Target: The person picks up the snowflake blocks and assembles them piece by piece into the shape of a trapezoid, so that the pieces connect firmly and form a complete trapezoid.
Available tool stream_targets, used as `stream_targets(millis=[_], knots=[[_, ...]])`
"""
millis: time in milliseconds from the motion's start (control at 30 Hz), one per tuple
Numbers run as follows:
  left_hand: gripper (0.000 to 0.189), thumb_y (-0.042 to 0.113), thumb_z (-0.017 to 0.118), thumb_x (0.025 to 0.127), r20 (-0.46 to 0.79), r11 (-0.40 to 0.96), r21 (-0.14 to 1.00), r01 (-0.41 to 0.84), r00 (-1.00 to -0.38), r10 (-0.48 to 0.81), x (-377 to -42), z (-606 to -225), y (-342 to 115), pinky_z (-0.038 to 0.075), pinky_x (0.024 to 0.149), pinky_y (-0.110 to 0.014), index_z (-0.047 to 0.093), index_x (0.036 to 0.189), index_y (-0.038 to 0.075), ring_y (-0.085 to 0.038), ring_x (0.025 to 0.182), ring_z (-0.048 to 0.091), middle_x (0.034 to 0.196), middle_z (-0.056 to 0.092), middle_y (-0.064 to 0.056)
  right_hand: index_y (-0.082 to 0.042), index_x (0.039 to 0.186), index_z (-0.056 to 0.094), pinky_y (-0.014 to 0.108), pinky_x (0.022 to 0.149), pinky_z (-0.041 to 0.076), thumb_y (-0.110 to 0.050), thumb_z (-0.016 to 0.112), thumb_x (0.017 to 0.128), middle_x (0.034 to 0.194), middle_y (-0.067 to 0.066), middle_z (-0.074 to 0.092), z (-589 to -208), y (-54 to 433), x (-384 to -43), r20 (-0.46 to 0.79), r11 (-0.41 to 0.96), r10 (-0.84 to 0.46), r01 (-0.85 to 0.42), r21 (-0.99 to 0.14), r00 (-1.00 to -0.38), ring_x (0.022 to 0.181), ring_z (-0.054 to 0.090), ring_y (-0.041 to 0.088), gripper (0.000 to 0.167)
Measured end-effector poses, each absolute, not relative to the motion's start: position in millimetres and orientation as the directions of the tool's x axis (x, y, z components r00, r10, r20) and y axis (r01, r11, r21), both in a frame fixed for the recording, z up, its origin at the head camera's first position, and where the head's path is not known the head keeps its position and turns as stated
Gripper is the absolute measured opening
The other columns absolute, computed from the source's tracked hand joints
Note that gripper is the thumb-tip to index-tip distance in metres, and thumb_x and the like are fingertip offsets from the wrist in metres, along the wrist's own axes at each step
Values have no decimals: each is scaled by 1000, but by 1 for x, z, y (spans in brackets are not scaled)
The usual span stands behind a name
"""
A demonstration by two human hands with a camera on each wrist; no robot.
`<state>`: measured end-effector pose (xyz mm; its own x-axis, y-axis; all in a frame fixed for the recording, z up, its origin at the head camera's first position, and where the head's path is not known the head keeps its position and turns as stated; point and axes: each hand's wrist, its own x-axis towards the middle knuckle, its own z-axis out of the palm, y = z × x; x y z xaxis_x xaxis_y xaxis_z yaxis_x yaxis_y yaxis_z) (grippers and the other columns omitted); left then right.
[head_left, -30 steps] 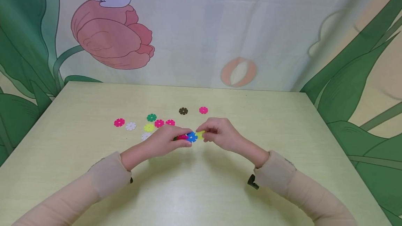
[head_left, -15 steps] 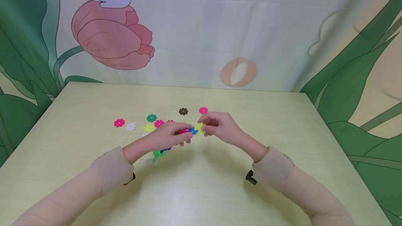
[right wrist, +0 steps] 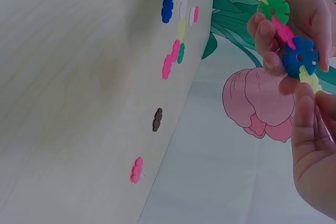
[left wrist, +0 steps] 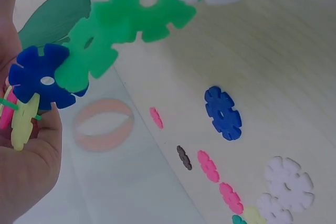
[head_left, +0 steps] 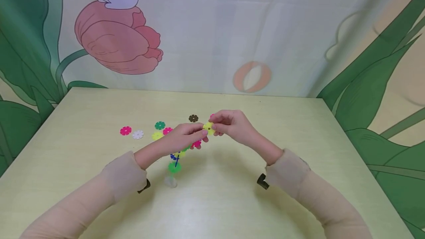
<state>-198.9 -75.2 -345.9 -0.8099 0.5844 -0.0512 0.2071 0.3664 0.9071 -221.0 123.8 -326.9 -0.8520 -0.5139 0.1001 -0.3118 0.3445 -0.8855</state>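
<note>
A chain of interlocking snowflake discs (head_left: pixel 174 167) hangs from my left hand (head_left: pixel 179 138), its clear or white end lowest. The left fingers and thumb grip the chain near its upper end. In the right wrist view, a blue disc (right wrist: pixel 294 65), a pink one and a green one of the chain show by the left fingers. My right hand (head_left: pixel 235 126) pinches a yellow disc (head_left: pixel 208 128), slotted against that blue disc. Green discs (left wrist: pixel 144 11) and a dark blue disc (left wrist: pixel 34 69) of the chain fill the upper part of the left wrist view.
Loose discs lie on the table (head_left: pixel 232 202), left of and behind the hands: pink (head_left: pixel 125 131), white (head_left: pixel 138 134), green (head_left: pixel 160 125), yellow (head_left: pixel 157 135) and brown (head_left: pixel 193 118). A loose blue disc (left wrist: pixel 223 114) shows in the left wrist view. A printed curtain (head_left: pixel 199 40) hangs behind the table.
Both hands have risen slightly away from me, still together. The left hand has turned, and the chain's hanging end has come into view below it. The yellow disc now faces the head camera.
</note>
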Motion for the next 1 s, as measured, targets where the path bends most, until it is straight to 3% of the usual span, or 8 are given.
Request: stream_targets(millis=[167,300,467,667,833,1000], knots=[[24,29,46,92,-67,388,902,189,-827,558,-200,-352,-81,49,69,-38,56,92,8,-23,72,61,93,63,-7,1,100,61,29,64,51,-7,60,82,89,15,64,-331,127,-233,81,364,-494,-290,-885,-866,68,61,23,19],[26,32,45,92,-97,396,908,138,-850,519,-199,-357,-91,48,72,-41,53,89,7,-30,79,61,94,63,-7,-2,102,61,29,65,50,-10,60,83,96,12,63,-344,131,-253,28,431,-449,-244,-869,-893,75,60,30,21],[32,35,42,93,-90,388,914,123,-868,488,-199,-362,-104,48,71,-37,54,94,5,-27,79,61,97,62,-8,-3,112,56,30,70,49,-13,60,83,108,13,56,-370,135,-284,-98,580,-400,-169,-797,-911,91,57,33,31],[41,36,29,96,-86,350,932,95,-880,467,-199,-366,-115,43,71,-29,53,102,3,-20,75,54,99,62,-9,-5,120,51,40,90,41,-17,59,82,121,15,50,-391,133,-311,-166,739,-341,-155,-656,-925,112,46,29,40],[48,40,25,96,-114,360,931,64,-885,451,-198,-368,-118,43,74,-28,51,115,4,-18,81,52,105,61,-13,-6,126,46,41,95,37,-19,59,83,127,13,47,-404,126,-325,-200,794,-311,-138,-593,-929,115,44,29,47],[50,41,25,96,-113,360,931,61,-889,443,-198,-370,-120,43,72,-29,51,115,3,-18,76,49,108,59,-17,-9,131,41,41,98,34,-23,57,85,132,10,44,-410,120,-331,-212,834,-304,-152,-531,-929,118,43,27,51]])
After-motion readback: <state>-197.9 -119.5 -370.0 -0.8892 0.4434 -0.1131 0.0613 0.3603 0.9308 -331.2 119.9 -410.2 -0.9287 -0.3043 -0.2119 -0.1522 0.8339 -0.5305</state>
